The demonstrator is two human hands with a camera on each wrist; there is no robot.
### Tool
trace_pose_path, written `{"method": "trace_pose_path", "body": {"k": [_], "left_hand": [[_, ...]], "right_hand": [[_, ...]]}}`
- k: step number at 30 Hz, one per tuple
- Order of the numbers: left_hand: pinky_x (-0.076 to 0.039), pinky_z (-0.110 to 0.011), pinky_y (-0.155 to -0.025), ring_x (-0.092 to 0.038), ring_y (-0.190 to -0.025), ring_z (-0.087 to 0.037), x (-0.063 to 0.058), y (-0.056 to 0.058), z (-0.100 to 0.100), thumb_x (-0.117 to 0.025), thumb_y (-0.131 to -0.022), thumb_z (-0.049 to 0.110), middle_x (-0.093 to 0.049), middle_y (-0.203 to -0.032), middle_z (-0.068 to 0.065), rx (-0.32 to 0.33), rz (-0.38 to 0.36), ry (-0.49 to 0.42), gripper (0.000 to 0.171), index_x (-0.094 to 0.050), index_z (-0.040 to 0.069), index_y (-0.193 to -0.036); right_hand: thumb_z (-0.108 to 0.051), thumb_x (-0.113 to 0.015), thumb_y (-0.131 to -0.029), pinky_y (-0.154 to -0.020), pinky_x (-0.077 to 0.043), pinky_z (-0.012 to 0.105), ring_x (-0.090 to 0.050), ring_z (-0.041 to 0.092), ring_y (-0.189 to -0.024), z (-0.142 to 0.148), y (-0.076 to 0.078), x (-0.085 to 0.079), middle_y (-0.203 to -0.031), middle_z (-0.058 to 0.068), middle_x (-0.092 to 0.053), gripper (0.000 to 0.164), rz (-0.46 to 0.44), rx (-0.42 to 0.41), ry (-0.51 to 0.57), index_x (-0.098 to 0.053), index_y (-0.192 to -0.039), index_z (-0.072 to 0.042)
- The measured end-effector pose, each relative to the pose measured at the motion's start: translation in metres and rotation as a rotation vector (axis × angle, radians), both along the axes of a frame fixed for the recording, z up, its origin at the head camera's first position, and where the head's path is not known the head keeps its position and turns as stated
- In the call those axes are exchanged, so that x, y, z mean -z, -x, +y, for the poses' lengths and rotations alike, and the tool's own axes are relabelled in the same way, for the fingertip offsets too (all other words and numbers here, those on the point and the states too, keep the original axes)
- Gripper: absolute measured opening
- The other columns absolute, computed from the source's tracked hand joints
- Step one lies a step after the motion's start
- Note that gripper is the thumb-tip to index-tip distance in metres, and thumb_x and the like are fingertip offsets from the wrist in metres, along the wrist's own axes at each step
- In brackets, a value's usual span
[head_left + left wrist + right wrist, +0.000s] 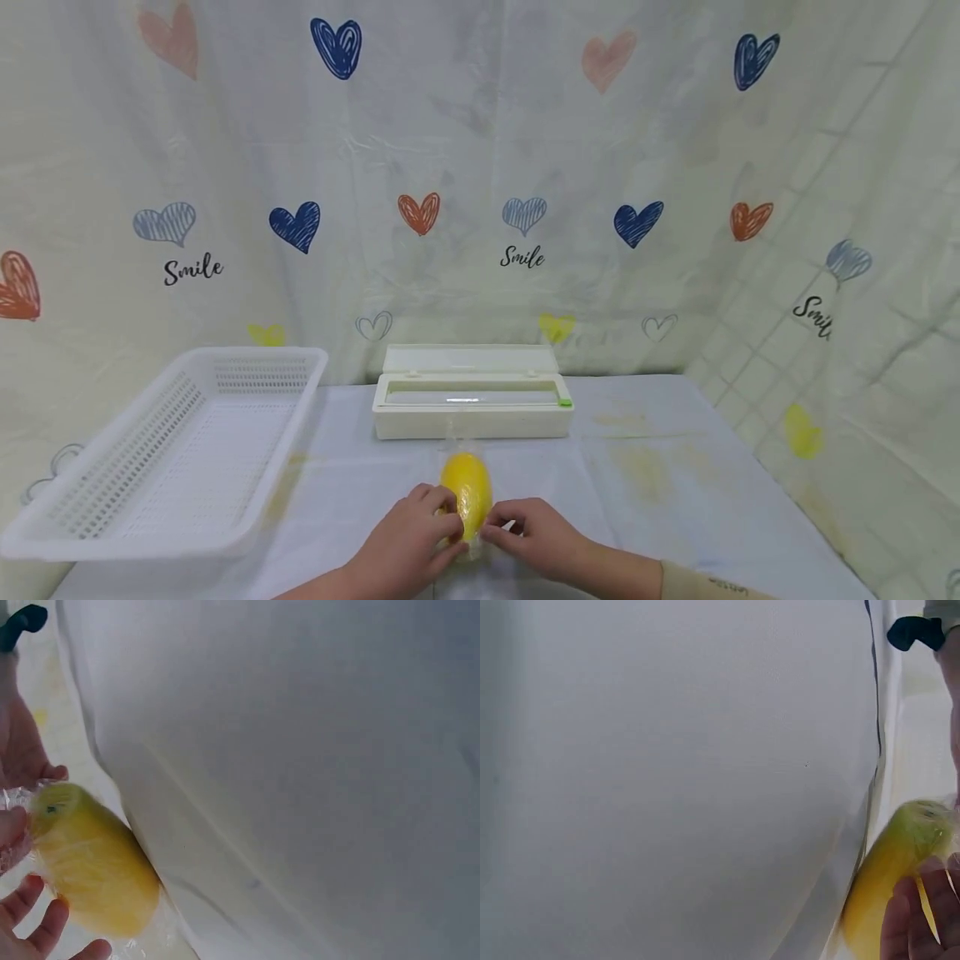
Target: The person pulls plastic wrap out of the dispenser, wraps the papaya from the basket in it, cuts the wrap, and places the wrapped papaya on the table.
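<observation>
A yellow oval fruit (pixel 467 487), greenish at its near end, lies on the table inside clear plastic wrap (pixel 15 796). My left hand (pixel 411 537) holds the wrapped fruit from the left, its fingers bent along the side and its thumb on the loose film at the near end. From the right, my right hand (pixel 542 537) pinches film by that same end, thumb against fingertips. In the right wrist view the right fingers (pixel 922 915) overlap the fruit's side. A film edge sticks out past the fruit's far end.
Behind the fruit stands a white plastic-wrap dispenser box (pixel 472 421) with its lid raised and a green slider at its right end. A white perforated basket (pixel 288 450) sits to the left. The white-covered table (pixel 675 500) meets a heart-printed curtain (pixel 465 283) at the back.
</observation>
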State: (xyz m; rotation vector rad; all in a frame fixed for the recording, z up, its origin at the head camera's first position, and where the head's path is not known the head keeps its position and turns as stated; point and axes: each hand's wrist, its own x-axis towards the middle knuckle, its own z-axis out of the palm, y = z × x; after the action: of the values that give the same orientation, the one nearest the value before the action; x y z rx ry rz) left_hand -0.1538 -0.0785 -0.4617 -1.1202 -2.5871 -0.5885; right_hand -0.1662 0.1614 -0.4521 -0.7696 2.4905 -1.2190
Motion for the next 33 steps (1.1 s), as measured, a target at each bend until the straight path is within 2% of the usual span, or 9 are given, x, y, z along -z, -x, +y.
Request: {"method": "trace_pose_path", "body": {"k": [3, 7, 10, 12, 15, 20, 23, 27, 33], "left_hand": [[-0.050, -0.027, -0.078, -0.047, -0.097, -0.012, -0.003, -0.001, 0.002, -0.071, -0.091, 0.038, -0.051, -0.103, 0.014, -0.056, -0.162, -0.005, 0.020, -0.061, 0.031, -0.075], [-0.047, -0.027, -0.079, -0.041, -0.101, -0.013, -0.007, 0.000, 0.004, -0.069, -0.092, 0.038, -0.046, -0.105, 0.016, -0.115, -0.404, -0.066, 0.025, -0.060, 0.030, -0.070], [-0.045, -0.027, -0.078, -0.039, -0.100, -0.013, -0.009, 0.002, 0.005, -0.067, -0.093, 0.038, -0.046, -0.106, 0.015, -0.131, -0.496, -0.099, 0.026, -0.061, 0.028, -0.069], [-0.044, -0.027, -0.076, -0.039, -0.098, -0.014, -0.010, 0.003, 0.005, -0.067, -0.093, 0.039, -0.045, -0.106, 0.013, -0.144, -0.524, -0.098, 0.026, -0.060, 0.028, -0.070], [-0.044, -0.027, -0.073, -0.039, -0.096, -0.014, -0.011, 0.004, 0.004, -0.068, -0.092, 0.040, -0.045, -0.107, 0.011, -0.164, -0.542, -0.093, 0.026, -0.060, 0.027, -0.072], [-0.043, -0.027, -0.071, -0.040, -0.093, -0.015, -0.010, 0.005, 0.002, -0.069, -0.090, 0.042, -0.046, -0.105, 0.009, -0.173, -0.528, -0.098, 0.028, -0.059, 0.025, -0.071], [-0.042, -0.026, -0.071, -0.040, -0.091, -0.014, -0.009, 0.006, 0.002, -0.069, -0.090, 0.044, -0.046, -0.104, 0.010, -0.175, -0.522, -0.105, 0.029, -0.058, 0.026, -0.071], [-0.042, -0.024, -0.070, -0.039, -0.091, -0.012, -0.007, 0.006, 0.001, -0.067, -0.091, 0.049, -0.046, -0.103, 0.012, -0.152, -0.510, -0.132, 0.031, -0.057, 0.027, -0.072], [-0.046, -0.026, -0.078, -0.043, -0.096, -0.010, -0.004, 0.008, -0.011, -0.068, -0.085, 0.060, -0.046, -0.103, 0.015, -0.085, -0.436, -0.151, 0.031, -0.057, 0.031, -0.085]], "right_hand": [[-0.032, -0.064, -0.097, -0.066, -0.050, 0.023, -0.058, 0.008, -0.076, -0.001, -0.001, 0.001, -0.086, -0.011, -0.069, 0.016, -0.068, 0.037, 0.020, -0.074, -0.090, -0.021], [-0.025, -0.063, -0.097, -0.068, -0.051, 0.028, -0.058, 0.014, -0.077, -0.003, 0.000, 0.004, -0.086, -0.003, -0.069, 0.017, -0.248, 0.121, 0.087, -0.074, -0.093, -0.012], [-0.021, -0.063, -0.097, -0.073, -0.055, 0.032, -0.061, 0.015, -0.080, -0.005, 0.000, 0.005, -0.088, 0.000, -0.069, 0.018, -0.340, 0.161, 0.136, -0.073, -0.095, -0.006], [-0.021, -0.063, -0.098, -0.074, -0.055, 0.032, -0.061, 0.016, -0.081, -0.007, 0.001, 0.005, -0.089, 0.000, -0.069, 0.019, -0.351, 0.156, 0.141, -0.072, -0.095, -0.006], [-0.022, -0.065, -0.096, -0.071, -0.052, 0.028, -0.059, 0.014, -0.081, -0.008, 0.001, 0.002, -0.089, -0.002, -0.068, 0.014, -0.291, 0.101, 0.124, -0.071, -0.093, -0.009], [-0.027, -0.075, -0.089, -0.067, -0.050, 0.021, -0.057, 0.007, -0.076, -0.012, 0.002, 0.000, -0.082, -0.009, -0.064, 0.013, -0.107, 0.020, 0.062, -0.068, -0.086, -0.016], [-0.031, -0.075, -0.088, -0.065, -0.048, 0.023, -0.055, 0.007, -0.073, -0.016, 0.005, 0.001, -0.078, -0.009, -0.064, 0.019, -0.110, 0.069, 0.041, -0.068, -0.081, -0.016], [-0.031, -0.075, -0.088, -0.064, -0.046, 0.025, -0.053, 0.012, -0.073, -0.019, 0.009, 0.003, -0.080, -0.006, -0.066, 0.021, -0.196, 0.153, 0.060, -0.069, -0.080, -0.013], [-0.032, -0.076, -0.087, -0.061, -0.044, 0.025, -0.053, 0.014, -0.072, -0.018, 0.008, 0.002, -0.076, -0.006, -0.063, 0.022, -0.143, 0.170, 0.045, -0.069, -0.078, -0.014]]}}
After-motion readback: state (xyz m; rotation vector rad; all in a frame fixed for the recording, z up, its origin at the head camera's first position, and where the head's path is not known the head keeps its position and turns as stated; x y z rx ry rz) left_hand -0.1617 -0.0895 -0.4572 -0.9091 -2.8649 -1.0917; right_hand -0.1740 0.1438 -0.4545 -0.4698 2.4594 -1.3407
